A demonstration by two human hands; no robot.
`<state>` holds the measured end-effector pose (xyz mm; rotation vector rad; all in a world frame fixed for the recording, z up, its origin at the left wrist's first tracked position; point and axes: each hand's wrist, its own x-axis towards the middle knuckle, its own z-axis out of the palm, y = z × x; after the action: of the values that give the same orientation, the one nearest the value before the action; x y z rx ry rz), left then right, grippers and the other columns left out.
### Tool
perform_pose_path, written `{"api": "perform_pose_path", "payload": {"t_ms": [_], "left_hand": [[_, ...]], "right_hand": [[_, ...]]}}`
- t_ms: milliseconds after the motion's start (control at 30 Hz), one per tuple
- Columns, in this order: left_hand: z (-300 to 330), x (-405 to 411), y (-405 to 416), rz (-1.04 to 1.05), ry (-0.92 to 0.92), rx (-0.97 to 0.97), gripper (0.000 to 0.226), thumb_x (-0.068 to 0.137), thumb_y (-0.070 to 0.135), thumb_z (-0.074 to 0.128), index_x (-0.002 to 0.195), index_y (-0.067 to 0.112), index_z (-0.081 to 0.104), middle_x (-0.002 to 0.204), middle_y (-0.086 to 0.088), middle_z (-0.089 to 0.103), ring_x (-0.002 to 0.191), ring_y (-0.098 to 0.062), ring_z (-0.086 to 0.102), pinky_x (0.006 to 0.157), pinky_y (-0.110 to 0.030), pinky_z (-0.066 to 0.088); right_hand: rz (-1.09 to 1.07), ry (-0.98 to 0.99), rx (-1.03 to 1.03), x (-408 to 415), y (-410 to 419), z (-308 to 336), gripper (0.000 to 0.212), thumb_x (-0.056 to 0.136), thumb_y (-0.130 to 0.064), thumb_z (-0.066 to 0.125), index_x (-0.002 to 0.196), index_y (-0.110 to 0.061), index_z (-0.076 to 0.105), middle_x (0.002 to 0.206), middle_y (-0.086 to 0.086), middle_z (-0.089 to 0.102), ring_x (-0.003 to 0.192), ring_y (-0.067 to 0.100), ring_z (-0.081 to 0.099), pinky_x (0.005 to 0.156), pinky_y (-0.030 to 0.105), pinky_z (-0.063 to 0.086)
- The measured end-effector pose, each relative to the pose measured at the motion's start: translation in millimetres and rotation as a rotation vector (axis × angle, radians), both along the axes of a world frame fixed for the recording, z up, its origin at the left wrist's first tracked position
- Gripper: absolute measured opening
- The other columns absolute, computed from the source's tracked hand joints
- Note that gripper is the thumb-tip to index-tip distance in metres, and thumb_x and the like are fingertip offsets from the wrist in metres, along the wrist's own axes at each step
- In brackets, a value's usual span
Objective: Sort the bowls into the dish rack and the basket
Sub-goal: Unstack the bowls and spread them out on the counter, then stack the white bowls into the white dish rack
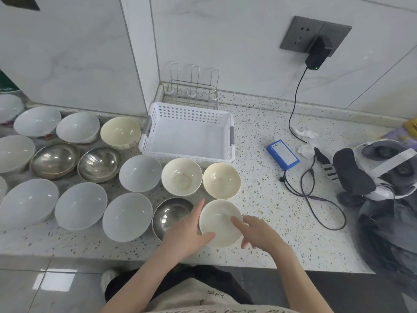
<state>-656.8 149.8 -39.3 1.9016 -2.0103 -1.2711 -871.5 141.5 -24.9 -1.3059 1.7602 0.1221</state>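
A cream bowl (220,224) sits near the counter's front edge with both hands on it. My left hand (185,231) clasps its left side, thumb on the near rim. My right hand (259,233) holds the right rim, index finger lying over the inside. A steel bowl (169,214) touches it on the left, partly under my left hand. Two more cream bowls (181,176) (222,180) stand just behind. The white perforated basket (187,112) is empty behind them, and the wire dish rack (191,91) stands empty against the wall.
Several white, steel and cream bowls fill the counter to the left (81,205). On the right lie a blue battery pack (283,154), a looping black cable (316,195), crumpled tissues and a headset (383,170). A charger hangs from the wall socket (316,54).
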Motion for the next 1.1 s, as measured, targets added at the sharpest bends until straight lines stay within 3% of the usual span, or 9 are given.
{"api": "perform_pose_path", "payload": {"t_ms": [100, 167, 267, 400, 567, 633, 767, 900, 1100], "left_hand": [[7, 24, -2, 0.113, 0.139, -0.061, 0.065, 0.093, 0.046, 0.056, 0.148, 0.038, 0.023, 0.080, 0.003, 0.070, 0.074, -0.009, 0.065, 0.071, -0.032, 0.055], [9, 48, -1, 0.181, 0.187, -0.113, 0.046, 0.094, 0.043, 0.054, 0.136, 0.041, 0.035, 0.081, 0.005, 0.069, 0.072, -0.006, 0.064, 0.066, -0.030, 0.055], [9, 94, 4, 0.266, 0.277, -0.139, 0.026, 0.095, 0.042, 0.054, 0.119, 0.043, 0.048, 0.080, 0.005, 0.070, 0.063, -0.002, 0.062, 0.054, -0.021, 0.050], [12, 171, 20, 0.393, 0.353, -0.149, 0.013, 0.096, 0.035, 0.056, 0.100, 0.047, 0.055, 0.079, 0.009, 0.069, 0.061, 0.001, 0.060, 0.060, -0.022, 0.050], [16, 297, 60, 0.553, 0.397, -0.141, 0.011, 0.095, 0.037, 0.057, 0.096, 0.047, 0.057, 0.081, 0.015, 0.071, 0.060, -0.004, 0.064, 0.055, -0.018, 0.050], [15, 351, 78, 0.662, 0.401, -0.141, 0.011, 0.096, 0.031, 0.058, 0.099, 0.041, 0.060, 0.078, 0.007, 0.072, 0.057, -0.004, 0.064, 0.053, -0.018, 0.050], [17, 444, 117, 0.858, 0.416, -0.143, 0.012, 0.099, 0.016, 0.056, 0.103, 0.024, 0.064, 0.076, -0.003, 0.073, 0.054, -0.005, 0.063, 0.055, -0.019, 0.050], [22, 506, 151, 1.026, 0.426, -0.148, 0.015, 0.099, 0.012, 0.054, 0.101, 0.023, 0.065, 0.083, -0.006, 0.072, 0.055, -0.004, 0.063, 0.051, -0.013, 0.047], [19, 570, 149, 1.250, 0.479, -0.124, 0.014, 0.100, 0.019, 0.054, 0.099, 0.028, 0.065, 0.082, 0.000, 0.074, 0.058, -0.012, 0.060, 0.059, -0.026, 0.043]], "right_hand": [[0.009, 0.186, -0.044, 9, -15, 17, 0.060, 0.094, -0.064, 0.024, 0.124, -0.024, 0.057, 0.092, -0.001, 0.074, 0.076, 0.016, 0.064, 0.082, 0.033, 0.051], [-0.012, 0.323, -0.134, 18, -22, 30, 0.056, 0.095, -0.060, 0.029, 0.133, -0.026, 0.051, 0.115, -0.002, 0.068, 0.095, 0.017, 0.061, 0.082, 0.032, 0.045], [-0.057, 0.404, -0.241, 44, -28, 48, 0.048, 0.096, -0.052, 0.037, 0.136, -0.029, 0.049, 0.125, -0.002, 0.062, 0.104, 0.021, 0.058, 0.078, 0.032, 0.038], [-0.064, 0.297, -0.336, 119, -27, 63, 0.042, 0.095, -0.048, 0.042, 0.130, -0.029, 0.054, 0.112, 0.000, 0.067, 0.101, 0.025, 0.060, 0.080, 0.035, 0.044], [0.040, 0.061, -0.418, 267, -8, 65, 0.032, 0.094, -0.037, 0.048, 0.119, -0.025, 0.064, 0.103, 0.000, 0.074, 0.100, 0.023, 0.063, 0.086, 0.038, 0.051], [0.113, -0.014, -0.402, 332, 0, 58, 0.031, 0.094, -0.036, 0.049, 0.120, -0.027, 0.064, 0.101, -0.003, 0.074, 0.097, 0.020, 0.066, 0.083, 0.035, 0.052], [0.249, -0.188, -0.334, 447, 20, 48, 0.030, 0.096, -0.033, 0.047, 0.119, -0.026, 0.064, 0.084, -0.010, 0.073, 0.068, 0.004, 0.061, 0.063, 0.023, 0.047], [0.368, -0.280, -0.210, 528, 36, 45, 0.030, 0.094, -0.033, 0.048, 0.118, -0.026, 0.064, 0.084, -0.008, 0.075, 0.084, 0.004, 0.065, 0.080, 0.025, 0.049], [0.461, -0.364, -0.112, 615, 26, 39, 0.026, 0.091, -0.027, 0.050, 0.111, -0.025, 0.067, 0.082, -0.006, 0.076, 0.080, -0.005, 0.061, 0.069, 0.007, 0.038]]}}
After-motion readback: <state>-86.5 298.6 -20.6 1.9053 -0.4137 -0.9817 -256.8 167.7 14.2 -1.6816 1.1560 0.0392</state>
